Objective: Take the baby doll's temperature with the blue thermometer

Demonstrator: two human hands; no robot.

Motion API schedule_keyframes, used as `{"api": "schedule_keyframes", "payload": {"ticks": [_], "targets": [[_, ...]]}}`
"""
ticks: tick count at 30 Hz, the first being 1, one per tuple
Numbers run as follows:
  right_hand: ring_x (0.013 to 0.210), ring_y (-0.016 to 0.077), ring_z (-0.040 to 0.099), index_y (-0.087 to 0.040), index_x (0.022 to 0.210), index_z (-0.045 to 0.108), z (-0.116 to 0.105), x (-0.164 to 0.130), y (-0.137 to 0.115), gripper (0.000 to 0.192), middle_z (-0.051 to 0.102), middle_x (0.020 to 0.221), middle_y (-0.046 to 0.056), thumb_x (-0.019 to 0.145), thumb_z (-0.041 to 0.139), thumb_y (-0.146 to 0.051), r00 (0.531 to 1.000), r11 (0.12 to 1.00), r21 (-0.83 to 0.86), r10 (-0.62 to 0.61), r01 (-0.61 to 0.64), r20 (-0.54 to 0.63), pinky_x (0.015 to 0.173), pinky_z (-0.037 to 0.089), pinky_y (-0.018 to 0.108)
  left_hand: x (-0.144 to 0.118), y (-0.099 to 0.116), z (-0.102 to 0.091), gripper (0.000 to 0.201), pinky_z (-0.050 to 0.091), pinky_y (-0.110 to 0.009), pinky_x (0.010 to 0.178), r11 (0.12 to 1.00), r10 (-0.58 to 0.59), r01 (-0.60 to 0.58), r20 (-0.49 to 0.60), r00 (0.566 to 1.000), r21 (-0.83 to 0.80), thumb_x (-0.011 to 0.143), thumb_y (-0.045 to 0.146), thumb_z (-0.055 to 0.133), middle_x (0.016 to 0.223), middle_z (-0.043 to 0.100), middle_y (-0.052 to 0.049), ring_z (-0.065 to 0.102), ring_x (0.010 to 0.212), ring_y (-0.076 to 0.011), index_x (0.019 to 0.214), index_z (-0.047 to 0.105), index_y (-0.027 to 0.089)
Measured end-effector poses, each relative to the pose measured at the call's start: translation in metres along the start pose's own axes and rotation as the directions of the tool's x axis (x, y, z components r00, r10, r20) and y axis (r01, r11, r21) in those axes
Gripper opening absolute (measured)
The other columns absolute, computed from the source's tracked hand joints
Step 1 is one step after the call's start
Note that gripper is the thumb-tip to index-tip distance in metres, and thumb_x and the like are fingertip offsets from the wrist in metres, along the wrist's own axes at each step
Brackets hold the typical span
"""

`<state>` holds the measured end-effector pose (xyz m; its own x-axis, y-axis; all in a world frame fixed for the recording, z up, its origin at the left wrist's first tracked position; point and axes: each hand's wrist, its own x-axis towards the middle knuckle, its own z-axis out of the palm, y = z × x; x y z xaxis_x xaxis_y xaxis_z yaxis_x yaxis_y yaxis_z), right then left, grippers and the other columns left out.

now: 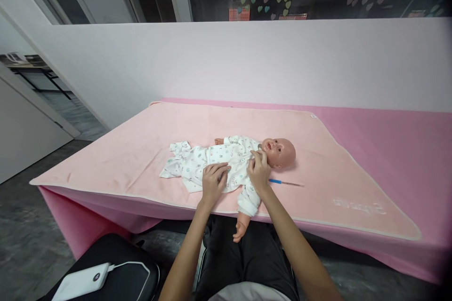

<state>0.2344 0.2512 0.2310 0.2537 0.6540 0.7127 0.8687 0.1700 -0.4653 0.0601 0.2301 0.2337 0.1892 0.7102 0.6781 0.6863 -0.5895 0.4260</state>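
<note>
A baby doll [284, 153] lies on its back across the pink blanket, head to the right, in white patterned baby clothes [212, 156]. My right hand [259, 170] is closed at the neckline of the clothes, fingertips pinching the cloth just under the doll's chin. Lower on the front, my left hand [213, 181] has its fingers bent together against the fabric, seemingly gripping it; the fingertips are partly hidden. One doll arm [243, 225] sticks out of its sleeve over the table's front edge. The flat leg ends of the clothes [173, 163] show no feet.
A thin blue-handled stick [282, 182] lies on the blanket [116, 150] beside the doll's head. Pink cloth [416, 160] covers the table, against a white wall [247, 61]. Below left, a white power bank [83, 282] with a cable rests on a black seat [130, 282].
</note>
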Motion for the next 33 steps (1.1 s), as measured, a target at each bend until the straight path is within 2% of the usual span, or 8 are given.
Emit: {"api": "schedule_keyframes", "payload": {"ticks": [5, 9, 12, 15, 18, 23, 28, 33], "targets": [[0.091, 0.0183, 0.058, -0.016, 0.102, 0.063, 0.001, -0.001, 0.002, 0.035, 0.055, 0.103, 0.012, 0.085, 0.033, -0.012, 0.997, 0.997, 0.069, 0.042, -0.037, -0.067, 0.07, 0.047, 0.026, 0.007, 0.019, 0.01, 0.024, 0.038, -0.04, 0.091, 0.996, 0.086, -0.082, -0.1, 0.991, 0.038, 0.084, 0.015, 0.048, 0.104, 0.066, -0.003, 0.055, 0.1, -0.0206, 0.098, 0.065, 0.024], [0.092, 0.0188, 0.057, -0.016, 0.101, 0.062, 0.003, -0.001, 0.005, 0.032, 0.055, 0.102, 0.012, 0.087, 0.033, -0.016, 0.994, 0.987, 0.148, 0.075, -0.063, -0.077, 0.074, 0.048, 0.029, 0.031, 0.042, 0.028, 0.027, 0.038, -0.041, 0.093, 0.985, 0.173, -0.173, -0.029, 0.985, -0.005, 0.085, 0.016, 0.045, 0.107, 0.065, -0.004, 0.055, 0.102, -0.0204, 0.104, 0.063, 0.025], [0.093, 0.0191, 0.057, -0.016, 0.098, 0.061, 0.005, -0.001, 0.007, 0.028, 0.055, 0.099, 0.011, 0.088, 0.035, -0.02, 0.991, 0.976, 0.206, 0.091, -0.069, -0.099, 0.077, 0.049, 0.03, 0.053, 0.051, 0.044, 0.027, 0.039, -0.038, 0.09, 0.986, 0.166, -0.165, 0.017, 0.986, -0.031, 0.086, 0.018, 0.044, 0.106, 0.065, -0.004, 0.054, 0.099, -0.0197, 0.106, 0.061, 0.023], [0.095, 0.0184, 0.057, -0.016, 0.097, 0.06, 0.006, -0.001, 0.007, 0.028, 0.056, 0.098, 0.011, 0.09, 0.033, -0.022, 0.987, 0.966, 0.253, 0.089, -0.053, -0.133, 0.082, 0.048, 0.031, 0.062, 0.05, 0.058, 0.025, 0.039, -0.038, 0.087, 0.99, 0.142, -0.142, 0.036, 0.989, -0.005, 0.087, 0.019, 0.044, 0.102, 0.066, -0.004, 0.054, 0.095, -0.0199, 0.105, 0.061, 0.02], [0.094, 0.0172, 0.057, -0.016, 0.096, 0.059, 0.005, 0.0, 0.006, 0.029, 0.058, 0.097, 0.01, 0.091, 0.031, -0.021, 0.986, 0.958, 0.285, 0.08, -0.034, -0.149, 0.085, 0.047, 0.031, 0.059, 0.045, 0.064, 0.023, 0.039, -0.038, 0.084, 0.99, 0.138, -0.14, 0.045, 0.989, 0.036, 0.089, 0.02, 0.043, 0.098, 0.066, -0.004, 0.054, 0.091, -0.02, 0.101, 0.062, 0.019], [0.093, 0.0173, 0.057, -0.016, 0.095, 0.058, 0.003, 0.0, 0.005, 0.03, 0.059, 0.096, 0.011, 0.091, 0.029, -0.021, 0.986, 0.954, 0.299, 0.076, -0.029, -0.147, 0.086, 0.047, 0.034, 0.049, 0.04, 0.065, 0.024, 0.039, -0.036, 0.083, 0.984, 0.173, -0.174, 0.054, 0.984, 0.027, 0.09, 0.023, 0.043, 0.097, 0.067, -0.005, 0.055, 0.091, -0.0192, 0.105, 0.062, 0.02], [0.101, 0.0188, 0.056, -0.016, 0.103, 0.057, 0.002, 0.0, 0.004, 0.027, 0.06, 0.102, 0.011, 0.089, 0.034, -0.023, 0.988, 0.942, 0.332, 0.093, -0.048, -0.12, 0.089, 0.046, 0.035, 0.047, 0.037, 0.067, 0.028, 0.039, -0.035, 0.079, 0.991, 0.131, -0.132, 0.036, 0.991, 0.015, 0.092, 0.023, 0.039, 0.087, 0.067, -0.005, 0.056, 0.085, -0.0183, 0.109, 0.06, 0.021], [0.09, 0.0176, 0.058, -0.016, 0.094, 0.06, 0.0, 0.0, 0.004, 0.026, 0.06, 0.094, 0.01, 0.09, 0.036, -0.026, 0.986, 0.933, 0.35, 0.126, -0.08, -0.111, 0.08, 0.048, 0.031, 0.046, 0.038, 0.067, 0.028, 0.039, -0.035, 0.079, 0.992, 0.126, -0.126, 0.011, 0.992, 0.009, 0.092, 0.021, 0.038, 0.087, 0.067, -0.005, 0.055, 0.084, -0.0184, 0.108, 0.06, 0.02]]}}
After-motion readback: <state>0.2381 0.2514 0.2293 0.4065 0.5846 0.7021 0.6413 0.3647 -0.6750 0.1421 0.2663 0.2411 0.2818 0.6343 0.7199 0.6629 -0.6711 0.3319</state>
